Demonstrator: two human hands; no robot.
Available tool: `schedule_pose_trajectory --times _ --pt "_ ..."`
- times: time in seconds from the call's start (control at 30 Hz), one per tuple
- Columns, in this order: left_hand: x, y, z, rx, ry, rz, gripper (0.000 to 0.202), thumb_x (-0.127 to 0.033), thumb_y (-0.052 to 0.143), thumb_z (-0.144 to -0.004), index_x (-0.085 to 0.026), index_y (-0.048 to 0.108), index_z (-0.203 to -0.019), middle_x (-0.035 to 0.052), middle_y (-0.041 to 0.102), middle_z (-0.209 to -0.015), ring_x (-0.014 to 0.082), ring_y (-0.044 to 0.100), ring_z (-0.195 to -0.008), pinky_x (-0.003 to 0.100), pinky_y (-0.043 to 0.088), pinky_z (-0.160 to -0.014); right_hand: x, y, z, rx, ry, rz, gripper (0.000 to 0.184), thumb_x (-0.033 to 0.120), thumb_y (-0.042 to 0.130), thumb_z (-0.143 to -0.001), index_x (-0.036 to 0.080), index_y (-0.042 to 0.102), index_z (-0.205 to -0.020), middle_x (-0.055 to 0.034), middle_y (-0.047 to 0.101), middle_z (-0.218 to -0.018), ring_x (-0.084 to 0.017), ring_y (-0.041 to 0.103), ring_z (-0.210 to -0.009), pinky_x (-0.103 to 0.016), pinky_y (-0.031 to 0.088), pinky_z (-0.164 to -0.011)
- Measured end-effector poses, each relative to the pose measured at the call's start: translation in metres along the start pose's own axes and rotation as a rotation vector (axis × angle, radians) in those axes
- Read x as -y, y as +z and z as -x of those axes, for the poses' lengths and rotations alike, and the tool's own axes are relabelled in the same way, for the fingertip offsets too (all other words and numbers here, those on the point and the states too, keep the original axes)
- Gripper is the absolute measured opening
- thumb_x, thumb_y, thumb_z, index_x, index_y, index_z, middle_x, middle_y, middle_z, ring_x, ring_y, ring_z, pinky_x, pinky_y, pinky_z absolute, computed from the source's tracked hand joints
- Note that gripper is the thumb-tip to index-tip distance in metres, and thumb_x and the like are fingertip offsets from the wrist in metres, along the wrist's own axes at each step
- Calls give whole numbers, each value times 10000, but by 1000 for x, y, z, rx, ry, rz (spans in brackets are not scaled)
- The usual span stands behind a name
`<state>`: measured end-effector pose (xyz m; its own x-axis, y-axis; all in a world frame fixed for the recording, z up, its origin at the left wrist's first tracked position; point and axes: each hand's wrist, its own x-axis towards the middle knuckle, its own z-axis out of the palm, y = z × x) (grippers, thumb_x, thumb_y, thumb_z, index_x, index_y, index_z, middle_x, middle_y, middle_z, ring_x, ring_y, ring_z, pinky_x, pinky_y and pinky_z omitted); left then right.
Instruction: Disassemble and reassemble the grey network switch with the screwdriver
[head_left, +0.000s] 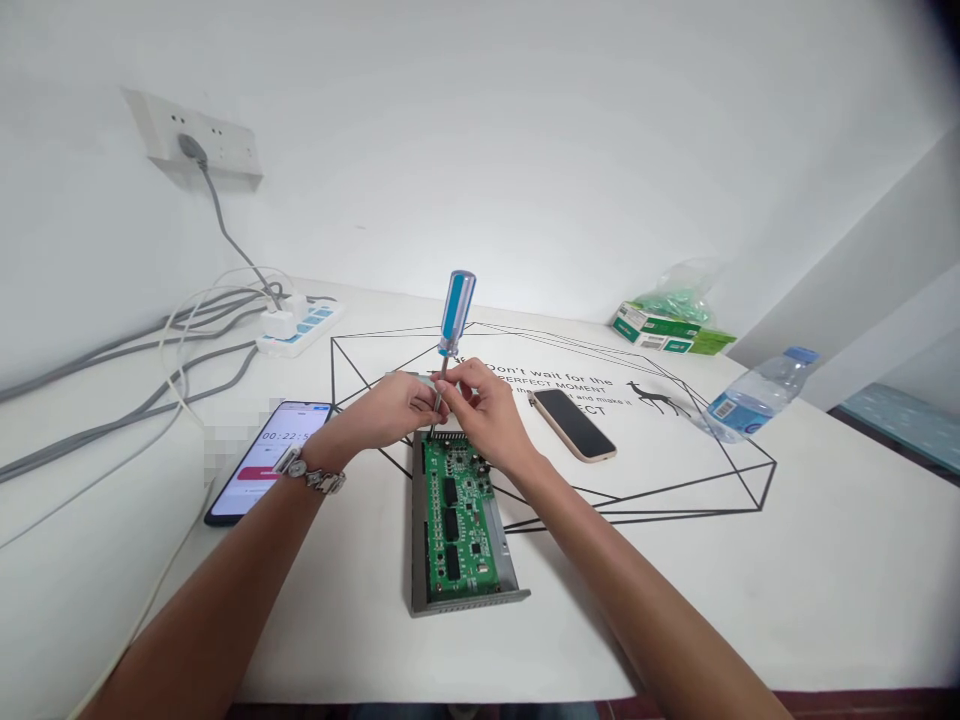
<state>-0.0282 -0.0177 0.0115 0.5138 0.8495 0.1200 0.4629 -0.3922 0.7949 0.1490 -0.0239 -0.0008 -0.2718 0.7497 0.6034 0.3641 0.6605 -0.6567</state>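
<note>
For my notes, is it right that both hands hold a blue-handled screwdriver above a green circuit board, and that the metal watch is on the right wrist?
Not quite: the head view shows the metal watch on the left wrist, not the right. The rest stands: the left hand and right hand hold the blue-handled screwdriver above the green circuit board.

1. We see a white wall across the top.
2. We see a white plug plate on the wall at upper left.
3. We see a white table across the lower part.
4. We see a pale grey wall edge at right.
5. We see a blue-green top low at right.
6. We see a dark red floor along the bottom edge.
7. We see soft light, brightest on the wall above the table.
</note>
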Motion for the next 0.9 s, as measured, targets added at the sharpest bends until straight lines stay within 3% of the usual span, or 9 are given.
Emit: schedule_pose_trajectory --times 0.2,0.47,0.57,0.7,0.8,0.9 --pt "-6 4 -1 -89 -14 -135 222 -382 673 -771 -171 623 -721 -22 561 -616 147 513 -601 257 335 -530 0 1 -2 -43 24 17 123 287 624 -933 224 685 -847 -21 622 -841 -157 509 -719 -306 431 -657" --pt "0 5 -4 -162 -32 -79 259 -386 711 -752 -163 621 -655 -14 611 -626 147 551 -624 249 362 -551 2 4 -3 -72 57 20 155 327 675 -894 211 637 -799 -2 589 -807 -144 471 -688 -291 405 -642" --pt "0 3 -3 -152 -44 -19 239 -358 725 -744 -158 635 -649 -21 604 -610 138 542 -612 245 368 -550 3 3 -2 -65 76 36 173 375 693 -879 214 644 -845 -4 591 -843 -145 478 -709 -287 409 -643" --pt "0 1 -2 -131 -57 44 192 -329 706 -767 -149 695 -702 -5 659 -667 152 585 -656 253 421 -598 4 0 -1 -14 69 61 241 412 672 -892 234 687 -1054 -27 593 -937 -159 492 -762 -292 430 -651" --pt "3 0 -2 -75 -22 105 187 -336 691 -789 -155 739 -785 21 726 -796 187 648 -785 271 476 -706 3 -2 -1 49 51 53 237 334 611 -930 239 691 -1132 -42 583 -968 -161 510 -785 -293 444 -656" --pt "5 -1 -1 -53 -7 76 221 -364 667 -813 -158 742 -784 33 732 -831 200 653 -818 278 477 -713 3 -3 -1 100 24 21 206 256 572 -943 233 703 -1099 -42 579 -959 -161 544 -820 -290 446 -664"
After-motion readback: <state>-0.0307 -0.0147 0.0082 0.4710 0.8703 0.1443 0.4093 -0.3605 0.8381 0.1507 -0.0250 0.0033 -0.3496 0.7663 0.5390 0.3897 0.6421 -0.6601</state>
